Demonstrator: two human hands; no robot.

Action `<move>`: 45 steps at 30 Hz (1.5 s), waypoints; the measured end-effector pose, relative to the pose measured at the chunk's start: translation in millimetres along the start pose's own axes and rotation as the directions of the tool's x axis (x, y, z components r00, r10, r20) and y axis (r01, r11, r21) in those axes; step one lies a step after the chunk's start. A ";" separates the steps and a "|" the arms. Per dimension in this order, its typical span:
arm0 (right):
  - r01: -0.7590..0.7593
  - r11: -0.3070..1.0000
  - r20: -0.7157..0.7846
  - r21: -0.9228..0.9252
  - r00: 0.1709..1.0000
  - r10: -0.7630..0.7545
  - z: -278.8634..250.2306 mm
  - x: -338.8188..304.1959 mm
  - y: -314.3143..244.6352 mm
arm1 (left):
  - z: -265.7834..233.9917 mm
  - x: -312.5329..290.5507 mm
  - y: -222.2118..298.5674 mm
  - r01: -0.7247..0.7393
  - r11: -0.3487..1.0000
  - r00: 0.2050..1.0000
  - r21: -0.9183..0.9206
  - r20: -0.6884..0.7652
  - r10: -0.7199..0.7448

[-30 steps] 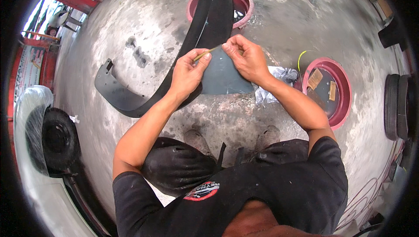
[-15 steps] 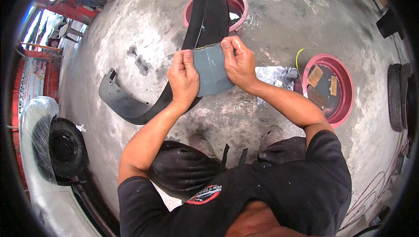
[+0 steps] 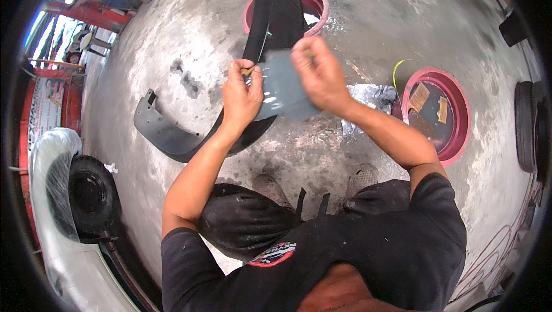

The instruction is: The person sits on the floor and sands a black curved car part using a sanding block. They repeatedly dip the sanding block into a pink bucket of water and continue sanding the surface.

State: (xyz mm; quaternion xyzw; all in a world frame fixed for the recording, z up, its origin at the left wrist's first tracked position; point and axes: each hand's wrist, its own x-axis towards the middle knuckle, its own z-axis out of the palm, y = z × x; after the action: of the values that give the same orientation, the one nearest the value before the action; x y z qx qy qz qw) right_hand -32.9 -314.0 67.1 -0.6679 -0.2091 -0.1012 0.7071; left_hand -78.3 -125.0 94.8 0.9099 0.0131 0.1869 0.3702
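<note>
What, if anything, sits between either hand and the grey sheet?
Nothing visible. The left hand and the right hand both grip the flat grey sheet directly, above the curved black plastic fender panel.

red basin (image 3: pixel 460 122), tyre (image 3: pixel 89 197), crumpled foil (image 3: pixel 368 96)

A red-and-white banner sign (image 3: pixel 45 117) stood upright at the far left, well left of the curved black fender liner (image 3: pixel 172 139) on the concrete floor. A crumpled silvery foil wrapper (image 3: pixel 368 96) lay on the floor to the right of that liner, just beside a red basin (image 3: pixel 460 139).
</note>
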 end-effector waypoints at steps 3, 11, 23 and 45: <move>-0.068 0.994 0.049 -0.080 0.996 0.072 9.5 -13.4 -12.9 | 4.9 -8.1 17.1 -0.036 0.995 0.998 -0.088 0.048 0.040; -0.042 0.989 0.070 -0.141 0.996 0.053 8.7 -16.3 -7.6 | -0.3 -13.9 18.7 0.054 0.973 0.981 -0.225 0.195 -0.010; 0.237 0.934 -0.071 -0.269 0.962 -0.264 12.5 -22.2 -2.9 | -10.3 -16.7 35.3 0.316 0.873 0.895 -0.372 0.423 -0.144; 0.022 1.000 -0.190 -0.014 0.981 -0.024 4.7 -19.1 -4.6 | -21.6 -18.8 31.0 0.616 0.605 0.698 -0.505 0.706 -0.121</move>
State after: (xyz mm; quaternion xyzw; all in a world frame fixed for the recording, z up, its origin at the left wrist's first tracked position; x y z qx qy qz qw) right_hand -52.6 -312.4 63.1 -0.6567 -0.1475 -0.1740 0.7188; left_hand -106.9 -136.2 123.8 0.6754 0.0207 -0.2115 0.7062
